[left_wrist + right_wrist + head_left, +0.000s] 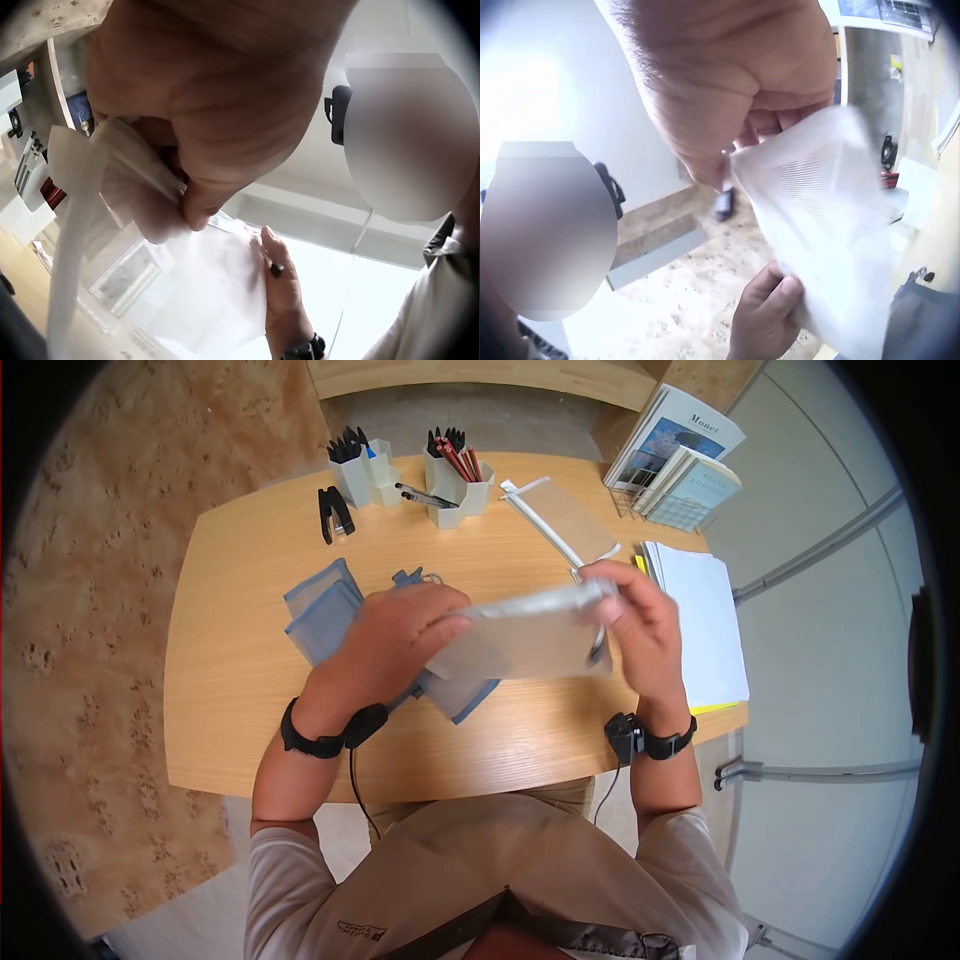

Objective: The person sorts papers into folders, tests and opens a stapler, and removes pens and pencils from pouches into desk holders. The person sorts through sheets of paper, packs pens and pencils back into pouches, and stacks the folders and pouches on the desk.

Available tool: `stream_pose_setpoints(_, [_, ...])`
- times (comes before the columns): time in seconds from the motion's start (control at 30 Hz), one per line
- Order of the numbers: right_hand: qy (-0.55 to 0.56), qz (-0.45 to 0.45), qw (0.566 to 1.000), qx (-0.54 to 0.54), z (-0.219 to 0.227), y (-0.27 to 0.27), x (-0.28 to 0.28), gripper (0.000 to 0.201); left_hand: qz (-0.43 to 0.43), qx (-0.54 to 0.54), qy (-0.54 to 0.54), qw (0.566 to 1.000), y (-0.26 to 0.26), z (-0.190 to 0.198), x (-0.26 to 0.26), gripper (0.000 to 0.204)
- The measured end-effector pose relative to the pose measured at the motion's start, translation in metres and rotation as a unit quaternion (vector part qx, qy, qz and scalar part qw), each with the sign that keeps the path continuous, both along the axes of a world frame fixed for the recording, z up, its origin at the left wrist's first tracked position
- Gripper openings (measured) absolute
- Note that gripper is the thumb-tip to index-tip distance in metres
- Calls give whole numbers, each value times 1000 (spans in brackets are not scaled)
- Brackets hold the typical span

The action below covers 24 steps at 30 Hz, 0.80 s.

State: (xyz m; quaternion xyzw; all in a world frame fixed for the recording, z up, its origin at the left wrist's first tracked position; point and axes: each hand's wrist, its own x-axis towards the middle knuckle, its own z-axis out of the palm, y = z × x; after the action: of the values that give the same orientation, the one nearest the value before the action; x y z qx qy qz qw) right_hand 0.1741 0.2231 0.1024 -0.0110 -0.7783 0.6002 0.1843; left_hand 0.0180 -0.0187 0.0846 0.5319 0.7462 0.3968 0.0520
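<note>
Both hands hold a translucent white zip pouch (525,645) above the desk. My left hand (400,628) grips its left end, thumb on the near side. At the opposite top corner, by the white zipper band, my right hand (648,625) pinches the pouch between thumb and fingers. A small dark zipper pull (725,204) dangles below the right thumb in the right wrist view. In the left wrist view the pouch (210,300) stretches from one hand to the other. Blue-grey mesh pouches (330,600) lie on the desk beneath the left hand, partly hidden by it.
Another clear pouch with a white zipper (560,525) lies beyond the right hand. Pen holders (350,480) and a black stapler (335,515) stand at the back left. At the right are a paper stack (700,625) and a wire rack (670,510) with books.
</note>
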Motion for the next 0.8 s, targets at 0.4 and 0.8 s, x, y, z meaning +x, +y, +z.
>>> stream_pose_setpoints(0.4, [4,-29,999,-19,-27,-11,-9,25,25,9,-9,1000,2,-9,-5,23])
stream_pose_setpoints(0.8, [32,91,974,203,1,-49,-11,19,-48,128,-99,986,-1,10,27,20])
